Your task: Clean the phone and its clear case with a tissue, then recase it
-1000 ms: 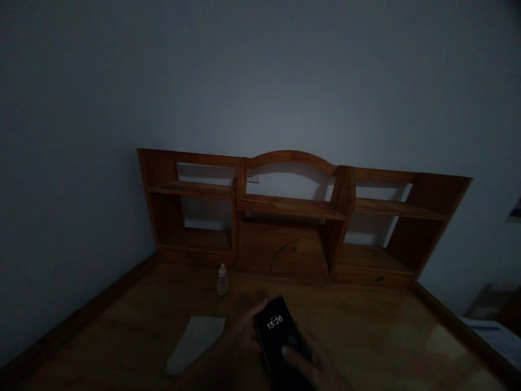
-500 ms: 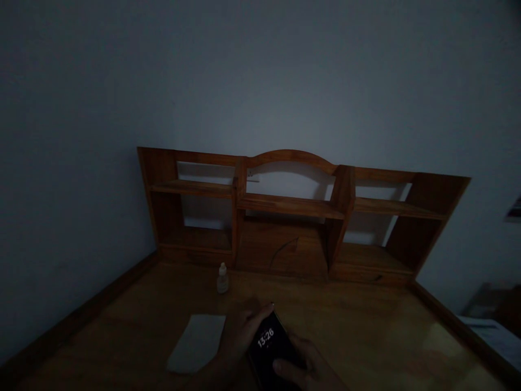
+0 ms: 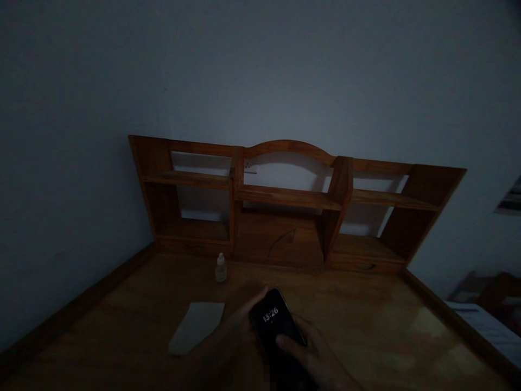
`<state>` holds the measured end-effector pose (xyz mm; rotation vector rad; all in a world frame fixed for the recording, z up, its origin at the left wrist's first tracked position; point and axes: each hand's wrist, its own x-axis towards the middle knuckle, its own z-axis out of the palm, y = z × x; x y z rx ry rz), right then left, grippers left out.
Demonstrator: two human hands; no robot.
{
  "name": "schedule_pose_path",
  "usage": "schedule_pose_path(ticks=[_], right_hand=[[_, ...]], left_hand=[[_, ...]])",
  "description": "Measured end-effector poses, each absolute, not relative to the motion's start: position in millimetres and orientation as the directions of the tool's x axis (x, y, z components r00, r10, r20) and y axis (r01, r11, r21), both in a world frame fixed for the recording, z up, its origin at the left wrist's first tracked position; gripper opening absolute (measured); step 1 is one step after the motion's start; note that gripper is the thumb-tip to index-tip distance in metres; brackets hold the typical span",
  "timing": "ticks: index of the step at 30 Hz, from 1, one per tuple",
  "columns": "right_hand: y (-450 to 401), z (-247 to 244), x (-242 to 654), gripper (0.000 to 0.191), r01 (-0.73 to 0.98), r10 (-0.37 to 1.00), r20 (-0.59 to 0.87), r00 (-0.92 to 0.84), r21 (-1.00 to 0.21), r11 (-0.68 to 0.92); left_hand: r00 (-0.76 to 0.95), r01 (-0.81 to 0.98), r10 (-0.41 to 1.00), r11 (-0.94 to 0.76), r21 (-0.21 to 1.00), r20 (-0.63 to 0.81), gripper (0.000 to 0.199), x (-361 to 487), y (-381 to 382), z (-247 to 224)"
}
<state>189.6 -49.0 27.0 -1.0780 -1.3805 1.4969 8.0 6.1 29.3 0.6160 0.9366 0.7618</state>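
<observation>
A dark smartphone (image 3: 277, 331) is held tilted over the near part of the wooden desk, its screen lit with the time 13:26. My right hand (image 3: 307, 347) grips its right side, thumb lying across the screen. Against the left edge and upper left corner of the phone is my left hand (image 3: 244, 320), its fingers partly hidden behind the phone. Left of my hands lies a pale folded cloth or paper (image 3: 197, 327). Beyond it a small clear bottle with a white cap (image 3: 220, 270) stands upright.
A wooden shelf unit (image 3: 280, 196) with several compartments stands at the back of the desk (image 3: 366, 320) against the wall. Raised wooden edging (image 3: 81, 296) borders the desk's left side. Papers (image 3: 484, 328) lie beyond the right edge. The room is dim.
The phone's top has moved up a little, and my left thumb has shifted from its top corner towards its left edge. The camera view has tilted slightly downward. Bottle and pale sheet stay put.
</observation>
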Motion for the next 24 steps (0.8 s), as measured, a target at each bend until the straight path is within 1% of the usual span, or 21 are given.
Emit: schedule_pose_path(ticks=[2,4,7,9,11,15,17,20,24], right_hand=[[-44,28,190,0.046,0.002,0.957,0.005,-0.291,-1.000,0.006],[-39,28,192,0.043,0.028,0.964,0.037,-0.262,-0.999,0.046],[-37,26,194,0.044,0.050,0.974,0.010,-0.225,-0.998,0.022],[-37,25,194,0.044,0.031,0.972,-0.006,-0.236,-1.000,0.001],[-37,24,195,0.043,0.005,0.966,-0.009,-0.257,-1.000,-0.008],[-38,21,195,0.041,-0.009,0.968,-0.037,-0.249,-0.999,-0.040],[-38,18,194,0.041,-0.010,0.972,-0.023,-0.232,-1.000,-0.026],[-38,16,194,0.040,-0.011,0.976,-0.003,-0.220,-1.000,-0.005],[-40,16,194,0.042,-0.018,0.972,-0.036,-0.233,-0.999,-0.041]], left_hand=[[0.371,-0.332,0.785,0.610,0.719,-0.495,0.056,5,7,31],[0.343,-0.383,0.808,0.585,0.715,-0.478,0.053,4,7,32],[0.403,-0.398,0.806,0.581,0.710,-0.434,0.052,3,7,30],[0.459,-0.393,0.797,0.579,0.714,-0.393,0.052,3,7,28],[0.479,-0.378,0.795,0.569,0.730,-0.372,0.052,2,7,25],[0.486,-0.379,0.814,0.523,0.764,-0.317,0.049,-1,9,21],[0.487,-0.391,0.822,0.509,0.767,-0.297,0.048,-2,9,19],[0.466,-0.389,0.828,0.508,0.768,-0.312,0.047,-2,9,18],[0.434,-0.406,0.839,0.506,0.761,-0.326,0.044,-1,9,18]])
